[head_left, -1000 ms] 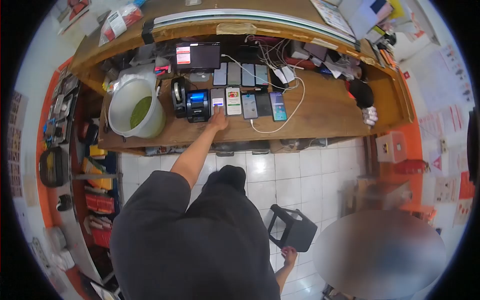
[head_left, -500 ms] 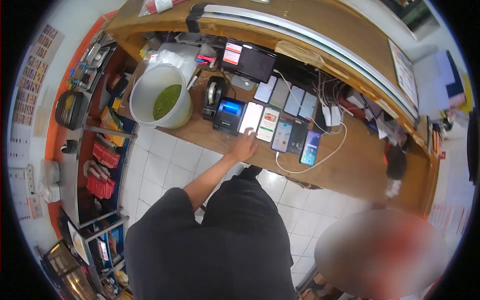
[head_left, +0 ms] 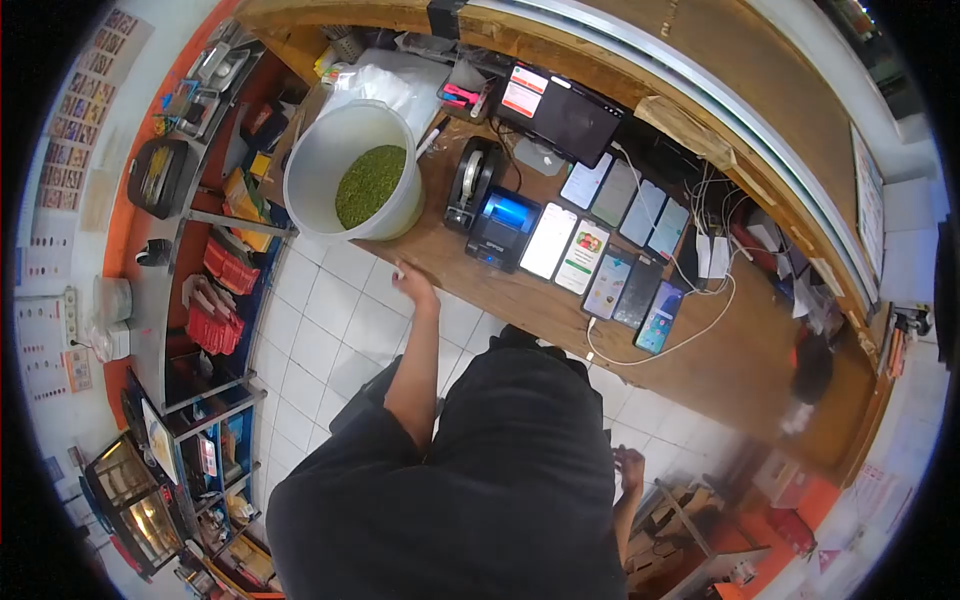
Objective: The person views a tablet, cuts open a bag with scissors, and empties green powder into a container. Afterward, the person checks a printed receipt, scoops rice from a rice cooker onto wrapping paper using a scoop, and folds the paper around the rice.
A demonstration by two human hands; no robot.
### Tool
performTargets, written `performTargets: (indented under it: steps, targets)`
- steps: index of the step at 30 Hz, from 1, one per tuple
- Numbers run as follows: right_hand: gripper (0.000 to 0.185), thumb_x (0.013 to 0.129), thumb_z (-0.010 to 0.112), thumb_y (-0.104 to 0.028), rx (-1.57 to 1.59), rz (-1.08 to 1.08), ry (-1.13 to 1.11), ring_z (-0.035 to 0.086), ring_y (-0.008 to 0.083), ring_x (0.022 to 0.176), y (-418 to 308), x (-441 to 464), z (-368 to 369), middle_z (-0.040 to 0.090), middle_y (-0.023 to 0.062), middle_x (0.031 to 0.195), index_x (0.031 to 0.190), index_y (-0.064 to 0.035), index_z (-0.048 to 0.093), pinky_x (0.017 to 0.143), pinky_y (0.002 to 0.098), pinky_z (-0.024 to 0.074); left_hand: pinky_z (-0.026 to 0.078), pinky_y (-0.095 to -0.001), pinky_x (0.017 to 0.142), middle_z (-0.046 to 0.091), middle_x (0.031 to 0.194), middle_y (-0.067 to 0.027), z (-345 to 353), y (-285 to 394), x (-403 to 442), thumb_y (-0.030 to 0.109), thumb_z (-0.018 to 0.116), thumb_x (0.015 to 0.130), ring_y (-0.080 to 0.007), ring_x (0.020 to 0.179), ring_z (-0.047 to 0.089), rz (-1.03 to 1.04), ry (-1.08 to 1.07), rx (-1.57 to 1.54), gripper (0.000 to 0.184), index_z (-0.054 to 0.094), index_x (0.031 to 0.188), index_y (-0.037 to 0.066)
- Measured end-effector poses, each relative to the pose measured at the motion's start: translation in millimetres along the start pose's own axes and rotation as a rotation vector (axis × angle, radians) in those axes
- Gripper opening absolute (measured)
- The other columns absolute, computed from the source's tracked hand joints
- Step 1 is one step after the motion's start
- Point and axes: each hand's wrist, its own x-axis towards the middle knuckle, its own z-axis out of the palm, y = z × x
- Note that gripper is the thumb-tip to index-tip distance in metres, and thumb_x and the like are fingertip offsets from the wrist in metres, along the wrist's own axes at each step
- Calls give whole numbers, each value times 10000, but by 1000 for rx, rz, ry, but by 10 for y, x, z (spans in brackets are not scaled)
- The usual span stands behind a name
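My left hand (head_left: pixel 416 287) is held in the air by the counter's front edge, just below the large translucent bucket (head_left: pixel 300 190). It holds nothing, with its fingers loosely bent and apart. Green shredded leaves (head_left: pixel 370 187) fill the lower part of the bucket. My right hand (head_left: pixel 630 468) hangs low beside my right leg, its fingers curled; what they hold, if anything, is too small to name. On the counter, to the right of my left hand, stand a small black printer (head_left: pixel 500 232), a white-screened phone (head_left: pixel 549 240) and a phone with a green button (head_left: pixel 582 256).
More phones, one with a colourful screen (head_left: pixel 659 316), lie along the wooden counter (head_left: pixel 740 365). Behind them are a monitor (head_left: pixel 565 112), a tape dispenser (head_left: pixel 472 185) and tangled white cables (head_left: pixel 712 195). Shelves with red packets (head_left: pixel 215 315) stand at left. White tiles (head_left: pixel 330 300) cover the floor.
My left hand has left the white-screened phone and moved left, off the counter. My right hand has come into view at lower right. The view has shifted, and the blurred patch at lower right is gone.
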Motion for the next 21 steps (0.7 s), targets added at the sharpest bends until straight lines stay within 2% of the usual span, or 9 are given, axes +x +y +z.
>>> performTargets:
  steps: [2,3,5,8,11,15,17,19,21]
  targets:
    - [254,963,591,-267,-36,-10,-21,702,239,821,-128,157,26,705,122,938,927,-17,614,687,371,537,436,-523,944,432,1225,-372,196,416,-114,509,431,982,-489,1112,486,-200,102,168,691,383,1308,-98]
    - [250,968,574,-256,-69,-1,-20,702,236,822,-203,235,28,701,122,941,970,-12,624,686,368,536,436,-523,944,432,1225,-372,223,338,-92,509,431,982,-489,1112,486,-209,102,170,691,383,1308,-98]
    - [226,969,556,-214,-29,-58,-65,699,222,814,-374,263,55,695,113,936,1031,-9,628,677,344,534,485,-550,868,436,1217,-379,280,217,-66,512,395,986,-519,1077,514,-81,178,173,674,385,1314,-77]
    - [188,967,535,-155,-134,-21,-41,691,198,790,-663,341,173,693,98,928,1046,-10,624,651,300,521,468,-569,894,494,1182,-379,307,359,-194,438,420,988,-519,1040,549,-72,247,195,584,430,1293,-60]
    - [191,971,544,-164,-123,-82,-52,690,197,785,-770,368,212,694,100,933,1051,-11,624,648,304,518,466,-567,895,490,1182,-376,311,404,-217,433,409,993,-521,1042,544,-81,266,209,585,423,1296,-67]
    - [191,975,552,-170,-135,1,-61,685,193,783,-706,421,239,695,101,938,1050,-10,623,654,312,519,462,-566,893,492,1185,-368,340,370,-192,435,406,990,-517,1043,543,-59,276,248,588,422,1292,-70]
    - [184,979,540,-158,-126,-4,-108,677,189,783,-642,398,233,696,103,938,1054,-10,619,660,317,520,486,-558,852,487,1181,-336,340,369,-201,410,409,985,-498,1036,551,-57,280,281,566,420,1284,-71]
    - [185,984,526,-145,-97,-65,-144,672,190,792,-585,386,215,696,105,940,1070,-6,613,669,324,527,486,-558,851,490,1180,-335,342,374,-207,414,405,985,-498,1035,552,-58,275,287,569,423,1281,-71]
    - [191,988,528,-150,-415,-138,-203,668,192,795,-602,337,220,695,110,945,1074,-3,613,676,329,532,486,-558,850,493,1178,-333,327,396,-211,418,401,985,-498,1034,552,-56,269,295,571,426,1279,-72]
